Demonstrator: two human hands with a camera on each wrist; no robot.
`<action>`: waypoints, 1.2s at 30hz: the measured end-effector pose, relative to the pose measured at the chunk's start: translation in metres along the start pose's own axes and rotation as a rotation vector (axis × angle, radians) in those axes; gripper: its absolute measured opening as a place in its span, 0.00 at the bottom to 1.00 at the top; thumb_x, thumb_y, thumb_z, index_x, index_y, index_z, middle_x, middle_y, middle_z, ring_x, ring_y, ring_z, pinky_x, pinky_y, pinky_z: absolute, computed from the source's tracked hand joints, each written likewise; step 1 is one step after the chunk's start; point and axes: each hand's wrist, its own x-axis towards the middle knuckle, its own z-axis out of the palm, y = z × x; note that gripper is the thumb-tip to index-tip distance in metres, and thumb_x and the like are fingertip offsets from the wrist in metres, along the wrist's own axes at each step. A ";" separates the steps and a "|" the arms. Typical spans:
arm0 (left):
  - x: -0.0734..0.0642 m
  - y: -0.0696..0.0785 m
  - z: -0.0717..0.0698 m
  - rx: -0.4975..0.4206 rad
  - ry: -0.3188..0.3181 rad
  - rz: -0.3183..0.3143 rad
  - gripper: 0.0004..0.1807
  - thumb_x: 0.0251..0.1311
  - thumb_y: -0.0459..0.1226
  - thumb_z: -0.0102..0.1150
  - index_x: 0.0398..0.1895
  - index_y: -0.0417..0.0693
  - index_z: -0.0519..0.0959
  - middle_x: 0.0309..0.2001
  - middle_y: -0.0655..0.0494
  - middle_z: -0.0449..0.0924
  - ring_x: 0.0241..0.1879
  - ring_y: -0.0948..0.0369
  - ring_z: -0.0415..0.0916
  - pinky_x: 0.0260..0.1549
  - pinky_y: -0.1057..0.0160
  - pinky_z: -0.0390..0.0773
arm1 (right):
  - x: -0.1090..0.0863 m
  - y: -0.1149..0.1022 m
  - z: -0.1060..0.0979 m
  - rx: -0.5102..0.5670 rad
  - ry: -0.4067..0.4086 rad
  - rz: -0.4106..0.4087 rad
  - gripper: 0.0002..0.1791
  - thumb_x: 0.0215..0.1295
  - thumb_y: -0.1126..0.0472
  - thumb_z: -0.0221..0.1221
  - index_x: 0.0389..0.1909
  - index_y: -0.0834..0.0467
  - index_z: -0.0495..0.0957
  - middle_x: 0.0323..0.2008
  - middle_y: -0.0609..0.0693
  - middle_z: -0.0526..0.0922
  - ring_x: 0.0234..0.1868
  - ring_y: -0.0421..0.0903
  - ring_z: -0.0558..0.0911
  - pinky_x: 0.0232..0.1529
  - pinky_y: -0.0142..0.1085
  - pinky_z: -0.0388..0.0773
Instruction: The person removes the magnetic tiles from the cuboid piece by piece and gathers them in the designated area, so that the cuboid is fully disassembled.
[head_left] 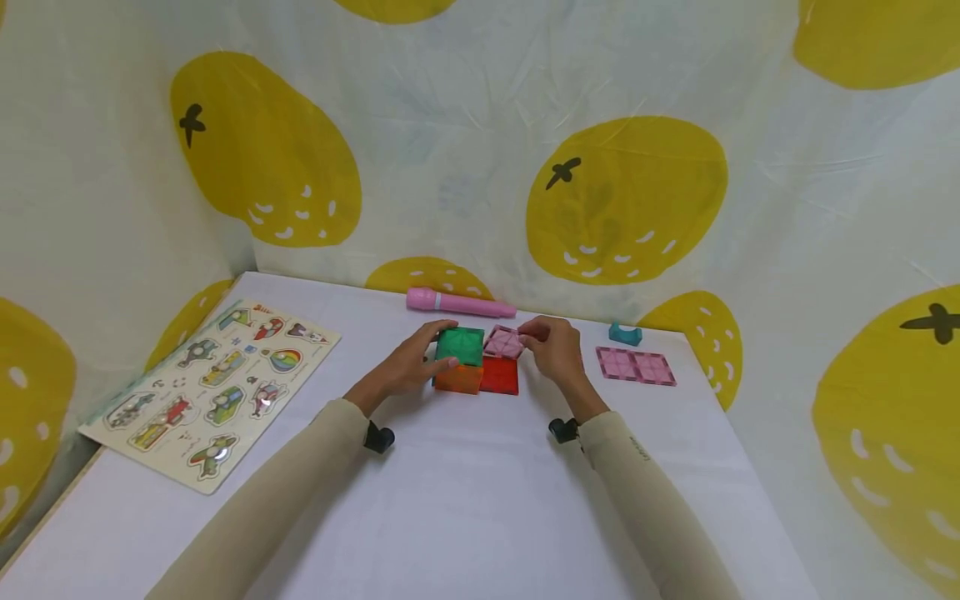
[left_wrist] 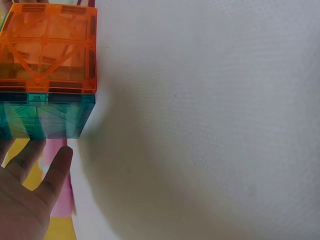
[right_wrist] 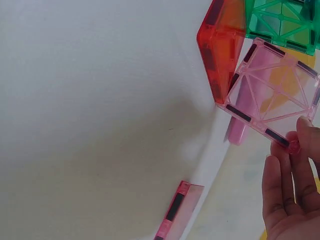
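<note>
Left hand (head_left: pixel 408 362) holds a translucent plastic cube (head_left: pixel 459 346), green on top and orange on its near face, between thumb and fingers; right hand (head_left: pixel 557 346) pinches the right side of a see-through pink square plastic tile (head_left: pixel 501 342), askew on the far side of a red square plastic tile (head_left: pixel 498 377) at the cube's right. Fitting the pink tile there seems the step in hand, and the next move likely calls for squaring its edges.
</note>
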 end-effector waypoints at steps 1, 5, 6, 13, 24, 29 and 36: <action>0.000 0.000 0.000 -0.002 0.000 0.002 0.42 0.74 0.48 0.64 0.84 0.64 0.54 0.83 0.52 0.55 0.82 0.44 0.57 0.76 0.37 0.68 | 0.000 0.002 0.000 0.010 0.007 0.013 0.07 0.74 0.61 0.66 0.48 0.51 0.89 0.45 0.51 0.90 0.46 0.52 0.86 0.52 0.46 0.88; 0.000 0.000 0.000 -0.004 0.000 0.005 0.42 0.74 0.48 0.65 0.85 0.63 0.54 0.83 0.52 0.55 0.82 0.44 0.57 0.76 0.37 0.68 | 0.001 0.009 -0.002 0.060 0.037 0.065 0.07 0.75 0.61 0.66 0.49 0.51 0.88 0.47 0.51 0.89 0.50 0.51 0.86 0.56 0.45 0.88; 0.000 0.000 0.000 -0.004 0.000 0.004 0.42 0.74 0.48 0.65 0.85 0.63 0.54 0.83 0.52 0.55 0.82 0.44 0.57 0.76 0.37 0.68 | 0.000 0.011 -0.003 0.071 0.045 0.081 0.07 0.75 0.61 0.65 0.49 0.51 0.88 0.47 0.50 0.89 0.50 0.51 0.86 0.55 0.44 0.88; -0.001 0.001 0.001 -0.002 0.002 0.007 0.42 0.74 0.48 0.64 0.85 0.62 0.54 0.83 0.52 0.55 0.82 0.44 0.58 0.76 0.37 0.68 | -0.007 0.016 -0.017 0.151 0.088 0.109 0.06 0.74 0.59 0.67 0.48 0.51 0.87 0.46 0.52 0.88 0.42 0.53 0.85 0.37 0.35 0.87; -0.001 0.001 0.001 0.000 0.011 0.021 0.41 0.75 0.47 0.64 0.85 0.62 0.54 0.83 0.51 0.55 0.81 0.43 0.59 0.74 0.37 0.70 | -0.034 0.033 -0.052 0.191 0.027 0.180 0.13 0.75 0.58 0.66 0.55 0.58 0.85 0.51 0.58 0.86 0.48 0.53 0.84 0.48 0.38 0.88; 0.001 -0.001 0.002 0.000 0.007 0.008 0.41 0.75 0.48 0.64 0.84 0.63 0.55 0.83 0.52 0.56 0.81 0.44 0.59 0.75 0.38 0.70 | -0.051 0.044 -0.066 0.180 -0.002 0.259 0.15 0.76 0.58 0.65 0.58 0.58 0.82 0.53 0.59 0.84 0.52 0.55 0.86 0.61 0.47 0.86; 0.000 0.000 0.001 -0.003 0.010 0.019 0.41 0.75 0.47 0.64 0.84 0.62 0.55 0.83 0.51 0.55 0.81 0.43 0.59 0.74 0.36 0.69 | -0.071 0.059 -0.078 0.159 -0.025 0.303 0.16 0.75 0.59 0.66 0.58 0.60 0.83 0.51 0.60 0.85 0.48 0.51 0.89 0.50 0.33 0.88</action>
